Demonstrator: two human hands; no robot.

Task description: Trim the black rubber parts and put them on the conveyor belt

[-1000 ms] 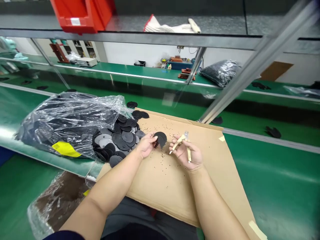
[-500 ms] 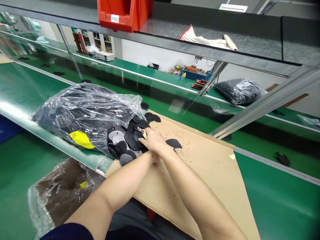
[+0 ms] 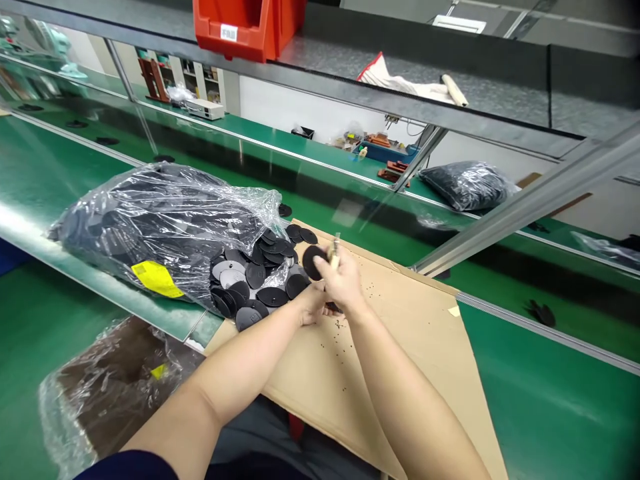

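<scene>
My right hand (image 3: 341, 283) is closed around a small pale-handled tool (image 3: 335, 252) and a round black disc (image 3: 313, 261), lifted a little above the cardboard sheet (image 3: 410, 347). My left hand (image 3: 311, 311) lies mostly hidden under the right wrist, fingers curled beside more black discs; what it grips is not visible. A pile of black discs (image 3: 253, 280) spills from a clear plastic bag (image 3: 165, 227) just left of both hands. Small black crumbs dot the cardboard.
A yellow label (image 3: 157, 279) sits on the bag. A second clear bag (image 3: 110, 387) lies lower left under the metal ledge. A green conveyor belt (image 3: 550, 267) runs behind, with a slanted metal post (image 3: 525, 203), a red bin (image 3: 245, 27) overhead and a dark bag (image 3: 465, 185) far right.
My right hand reached across into the disc pile and has now drawn back up holding a disc along with the tool. The left hand stayed tucked beneath it.
</scene>
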